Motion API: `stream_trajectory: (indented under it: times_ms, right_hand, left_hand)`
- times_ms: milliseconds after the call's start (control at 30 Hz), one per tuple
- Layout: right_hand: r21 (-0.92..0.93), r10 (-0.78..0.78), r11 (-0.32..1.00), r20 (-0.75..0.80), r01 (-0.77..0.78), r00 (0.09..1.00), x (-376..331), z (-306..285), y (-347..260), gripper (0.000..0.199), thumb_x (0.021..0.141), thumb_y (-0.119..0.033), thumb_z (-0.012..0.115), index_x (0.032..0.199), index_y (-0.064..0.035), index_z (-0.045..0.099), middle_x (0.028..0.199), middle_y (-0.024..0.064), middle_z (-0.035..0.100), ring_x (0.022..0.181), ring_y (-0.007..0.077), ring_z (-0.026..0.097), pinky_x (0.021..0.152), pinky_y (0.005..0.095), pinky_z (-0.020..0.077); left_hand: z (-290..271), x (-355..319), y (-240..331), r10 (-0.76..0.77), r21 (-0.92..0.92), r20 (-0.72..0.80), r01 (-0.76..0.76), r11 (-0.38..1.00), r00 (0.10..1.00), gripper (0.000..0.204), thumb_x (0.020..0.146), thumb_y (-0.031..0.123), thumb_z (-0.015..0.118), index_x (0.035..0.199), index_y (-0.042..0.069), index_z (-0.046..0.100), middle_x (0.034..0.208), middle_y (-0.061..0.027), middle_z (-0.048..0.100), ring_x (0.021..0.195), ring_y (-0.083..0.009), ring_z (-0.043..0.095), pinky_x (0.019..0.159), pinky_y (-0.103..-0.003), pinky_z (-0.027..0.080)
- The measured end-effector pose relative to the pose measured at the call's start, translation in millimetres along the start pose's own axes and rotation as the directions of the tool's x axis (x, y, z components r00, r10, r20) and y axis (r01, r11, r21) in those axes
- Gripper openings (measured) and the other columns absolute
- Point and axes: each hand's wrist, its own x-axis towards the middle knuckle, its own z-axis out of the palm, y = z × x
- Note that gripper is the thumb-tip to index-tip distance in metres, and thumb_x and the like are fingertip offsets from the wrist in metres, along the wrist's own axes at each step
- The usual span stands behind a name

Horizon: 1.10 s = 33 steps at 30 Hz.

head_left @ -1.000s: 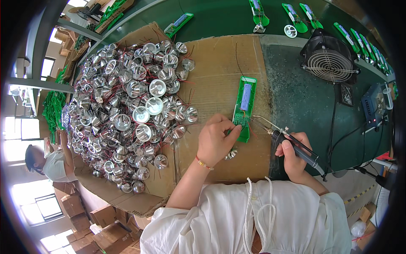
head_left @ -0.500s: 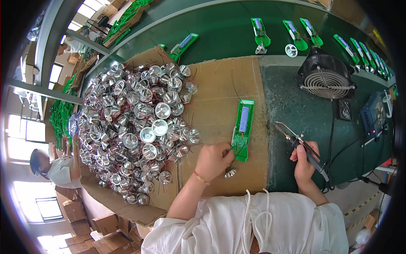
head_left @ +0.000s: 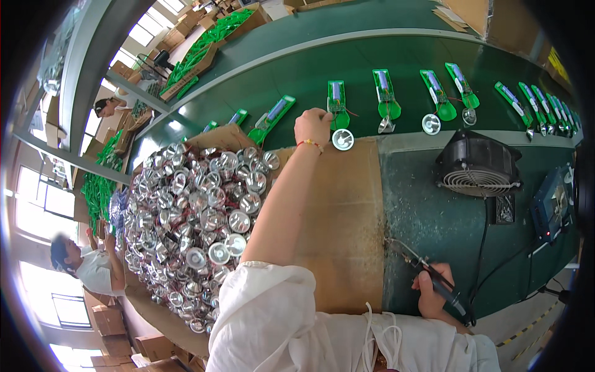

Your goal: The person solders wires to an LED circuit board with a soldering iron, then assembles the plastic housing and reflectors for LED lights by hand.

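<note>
My left hand (head_left: 313, 128) reaches far forward over the green belt. Its fingers are pinched at the left edge of a green plastic housing (head_left: 336, 105) that carries a blue cylindrical battery and wires. A silver reflector cup (head_left: 343, 140) lies at the near end of this housing, over the belt's edge. My right hand (head_left: 432, 289) is closed round a soldering iron (head_left: 447, 294), low over the green work mat, its tip pointing left towards the cardboard sheet (head_left: 341, 217). A big heap of reflector cups with thin wires (head_left: 195, 214) lies left of my left forearm.
More green housings (head_left: 384, 93) line the belt (head_left: 260, 80) on both sides. A black fan (head_left: 477, 162) stands at the mat's far edge. The blue soldering station (head_left: 550, 204) is at right, its cable trailing across the mat. Two people work at the left.
My left hand has moved forward from the cardboard to the belt, and the housing with its reflector is now there. The view has shifted; my right hand still holds the soldering iron.
</note>
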Motion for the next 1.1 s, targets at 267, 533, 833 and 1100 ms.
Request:
stream_trajectory:
  times_ms: [267,533,833,1100]
  right_hand:
    - [0.059,-0.009,0.998,-0.065,0.013,0.998,0.4,-1.8,7.4,0.021,0.078,-0.009,0.062,0.083,0.0009,0.045,0.067,0.0101,0.052,0.051,0.0112,0.052,0.045,0.0219,0.0433]
    - [0.060,0.012,0.998,-0.034,-0.010,0.999,0.4,0.6,0.4,0.021,0.079,-0.011,0.061,0.084,0.0005,0.043,0.067,0.0097,0.051,0.052,0.0102,0.050,0.047,0.0221,0.0425]
    - [0.053,0.095,0.994,-0.044,-0.092,0.995,6.9,0.3,-4.1,0.015,0.083,-0.012,0.055,0.087,-0.0012,0.045,0.062,0.0066,0.052,0.050,0.0100,0.049,0.048,0.0229,0.0415]
    - [-0.014,0.017,1.000,-0.005,-0.017,1.000,7.3,6.3,-5.8,0.016,0.084,-0.014,0.054,0.089,-0.0009,0.048,0.062,0.0047,0.051,0.050,0.0086,0.047,0.047,0.0201,0.0387]
  left_hand:
    - [-38.2,56.2,-35.4,-0.101,0.299,-0.244,0.173,0.938,0.965,0.068,0.068,0.029,0.062,0.128,0.013,0.035,0.129,-0.0114,0.038,0.119,-0.0301,0.038,0.094,-0.049,0.031]
    - [-62.5,43.4,-32.3,-0.072,0.538,0.178,-0.036,0.842,0.981,0.032,0.067,0.018,0.066,0.096,0.009,0.055,0.094,-0.0147,0.062,0.090,-0.0306,0.060,0.076,-0.037,0.050]
    - [-102.9,-137.0,24.6,0.212,0.125,0.296,-0.258,0.958,0.931,0.068,0.063,0.026,0.069,0.122,0.011,0.038,0.080,-0.0172,0.059,0.075,-0.0329,0.059,0.066,-0.042,0.048]
    - [-83.0,-280.0,23.3,0.115,-0.068,-0.008,-0.116,0.991,0.993,0.057,0.067,0.032,0.071,0.114,0.009,0.046,0.086,-0.0117,0.054,0.072,-0.0308,0.058,0.058,-0.039,0.049]
